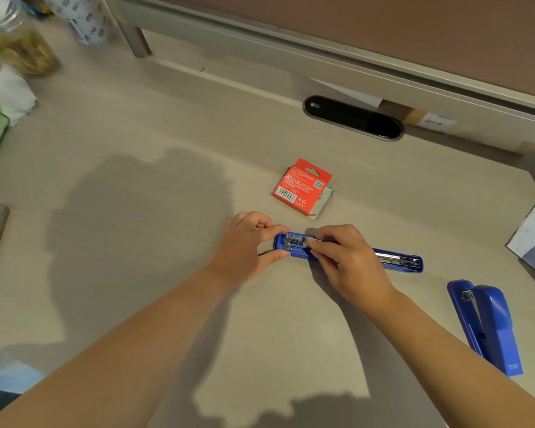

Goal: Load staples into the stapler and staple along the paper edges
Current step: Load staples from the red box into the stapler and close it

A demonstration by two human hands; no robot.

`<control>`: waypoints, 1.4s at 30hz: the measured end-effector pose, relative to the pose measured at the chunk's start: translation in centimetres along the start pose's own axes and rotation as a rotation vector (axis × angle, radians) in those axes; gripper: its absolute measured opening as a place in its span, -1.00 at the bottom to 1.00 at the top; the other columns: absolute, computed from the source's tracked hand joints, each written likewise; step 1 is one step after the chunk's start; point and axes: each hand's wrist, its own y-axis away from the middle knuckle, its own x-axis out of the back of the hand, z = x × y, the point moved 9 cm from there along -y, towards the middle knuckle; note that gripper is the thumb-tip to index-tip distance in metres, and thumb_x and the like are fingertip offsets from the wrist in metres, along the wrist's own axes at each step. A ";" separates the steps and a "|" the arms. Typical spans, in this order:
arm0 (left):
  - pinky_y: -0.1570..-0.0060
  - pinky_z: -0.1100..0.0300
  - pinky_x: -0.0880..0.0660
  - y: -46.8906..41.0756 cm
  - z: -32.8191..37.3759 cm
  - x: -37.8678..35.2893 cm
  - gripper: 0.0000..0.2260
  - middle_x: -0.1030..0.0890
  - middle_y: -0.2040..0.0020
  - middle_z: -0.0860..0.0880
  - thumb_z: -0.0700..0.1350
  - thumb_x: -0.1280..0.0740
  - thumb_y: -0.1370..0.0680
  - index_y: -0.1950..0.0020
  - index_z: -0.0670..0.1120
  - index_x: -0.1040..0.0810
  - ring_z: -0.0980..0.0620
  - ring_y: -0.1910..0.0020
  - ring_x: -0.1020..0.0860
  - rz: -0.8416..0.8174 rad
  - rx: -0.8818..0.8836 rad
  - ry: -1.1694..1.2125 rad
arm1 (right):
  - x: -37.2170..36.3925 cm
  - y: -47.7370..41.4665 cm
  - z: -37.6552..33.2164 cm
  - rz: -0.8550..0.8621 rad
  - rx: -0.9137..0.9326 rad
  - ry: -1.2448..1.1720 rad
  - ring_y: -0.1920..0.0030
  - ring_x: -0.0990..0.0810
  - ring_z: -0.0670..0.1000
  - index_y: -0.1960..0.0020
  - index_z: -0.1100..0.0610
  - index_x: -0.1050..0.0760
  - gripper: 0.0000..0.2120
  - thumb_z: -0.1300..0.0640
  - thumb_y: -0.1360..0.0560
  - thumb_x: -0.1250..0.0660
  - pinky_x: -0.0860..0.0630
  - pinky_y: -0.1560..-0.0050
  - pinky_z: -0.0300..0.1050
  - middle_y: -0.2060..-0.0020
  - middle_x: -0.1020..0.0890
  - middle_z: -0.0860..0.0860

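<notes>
Loading: left hand (244, 248) pinches the open stapler's (396, 260) 9 o'clock end; right hand (349, 264) pinches seemingly a staple strip (309, 241); next, seat it.

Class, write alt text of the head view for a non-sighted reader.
A person's left hand grips one end of a blue plastic stapler opened flat on a pale desk while the right hand pinches at its metal channel. A red cardboard staple box lies behind it; a second blue stapler lies to the right.

Left hand (244, 247) and right hand (349, 261) on the open blue stapler (397, 261), red staple box (303, 188) just beyond.
</notes>
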 end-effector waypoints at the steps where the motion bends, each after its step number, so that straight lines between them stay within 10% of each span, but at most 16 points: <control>1: 0.02 0.19 -0.27 0.0 0.0 0.0 -0.54 -0.54 0.05 -0.01 0.26 -0.19 -0.40 -0.15 0.06 -0.62 0.01 0.05 -0.48 -0.001 -0.001 -0.001 | -0.1 0.1 -0.2 -0.014 -0.011 -0.005 0.01 -0.49 0.05 -0.03 0.21 -0.63 -0.77 0.13 -0.47 -0.29 -0.50 0.03 -0.13 0.02 -0.63 0.14; 10: 0.01 0.20 -0.27 0.0 0.0 0.1 -0.52 -0.53 0.04 0.00 0.27 -0.19 -0.38 -0.17 0.08 -0.61 0.01 0.03 -0.47 -0.011 0.020 0.027 | 4.8 4.0 5.6 0.152 -0.453 0.000 -0.19 -0.40 0.08 -0.17 0.13 -0.55 -0.63 -0.02 -0.45 -0.28 -0.34 -0.21 0.00 -0.14 -0.52 0.14; 15: 0.01 0.17 -0.31 0.2 0.2 0.3 -0.56 -0.53 0.07 -0.01 0.23 -0.25 -0.38 -0.14 0.04 -0.63 -0.02 0.07 -0.48 0.006 0.021 0.066 | 5.3 7.5 10.6 -0.199 -0.632 0.044 -0.01 -0.47 0.07 -0.08 0.06 -0.57 -0.62 -0.07 -0.33 -0.46 -0.35 -0.05 -0.14 0.08 -0.54 0.03; 18: 0.06 0.14 -0.33 0.0 0.2 0.5 -0.57 -0.54 0.12 -0.02 0.21 -0.29 -0.36 -0.09 0.02 -0.65 -0.04 0.14 -0.50 0.024 0.008 0.083 | 5.8 7.2 10.4 -0.369 -0.604 0.042 0.14 -0.49 0.05 0.02 0.00 -0.55 -0.76 0.14 -0.34 -0.49 -0.32 0.19 -0.22 0.21 -0.47 -0.03; 24: 0.03 0.15 -0.22 -1.2 -0.2 0.8 -0.51 -0.51 0.17 -0.01 0.30 -0.26 -0.31 -0.09 0.07 -0.65 0.00 0.12 -0.48 -0.044 -0.012 0.108 | 11.2 3.8 5.4 -0.056 -0.489 -0.050 0.19 -0.52 -0.12 0.08 0.07 -0.59 -0.75 0.27 -0.28 -0.51 -0.45 0.23 -0.34 0.19 -0.55 -0.04; 33: -0.16 0.14 -0.27 -1.1 -1.3 0.6 -0.55 -0.45 -0.02 0.02 0.14 -0.41 -0.41 -0.28 0.10 -0.52 0.02 -0.09 -0.40 -0.162 -0.006 0.127 | 5.6 -2.0 -1.3 -0.089 -0.368 -0.117 0.32 -0.45 -0.21 -0.02 0.10 -0.60 -0.71 0.27 -0.31 -0.47 -0.32 0.21 -0.54 0.17 -0.57 -0.05; 42: -0.42 -0.10 0.16 1.0 -9.0 2.7 -0.33 -0.06 -0.56 -0.12 0.31 0.15 -0.41 -0.48 0.15 -0.19 -0.10 -0.53 -0.02 -0.079 0.264 -0.160 | 0.9 -2.0 -1.6 -0.238 -0.436 -0.062 0.13 -0.48 -0.04 -0.07 0.09 -0.60 -0.75 0.06 -0.41 -0.42 -0.29 0.17 -0.39 0.09 -0.60 0.03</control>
